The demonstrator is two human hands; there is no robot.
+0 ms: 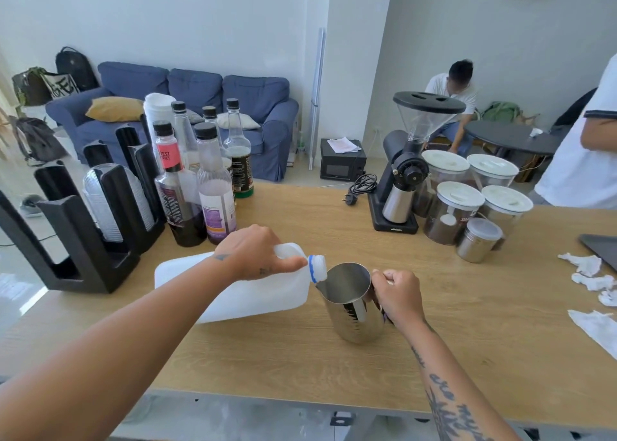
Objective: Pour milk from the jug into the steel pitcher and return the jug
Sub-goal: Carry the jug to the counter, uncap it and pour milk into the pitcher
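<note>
Currently mid-pour, as far as I can judge. Translucent white plastic milk jug with a blue neck ring is tipped nearly horizontal, cap off, mouth right at the rim of the polished steel pitcher. No milk stream visible at the mouth; can't tell how much is in the pitcher, its inside reads as bare steel from this angle. So: jug fetched and uncapped, pour in progress or about to start. Left to do: finish the fill, upright the jug, put it back. Cap not in view.

Left hand is wrapped over the jug's handle near the neck, thumb along the shoulder, forearm reaching in from the near-left corner, wrist rolled to tilt. Jug body looks lifted or barely resting on the light wooden surface, can't say which.

Right hand is closed around the pitcher's handle on its right side, steadying it. Pitcher stands upright, roughly mid-surface, toward the near edge.

Dark syrup bottles sit just behind the jug toward the far-left; black coffee grinder well apart at the far edge; crumpled white tissues at the right edge.
</note>
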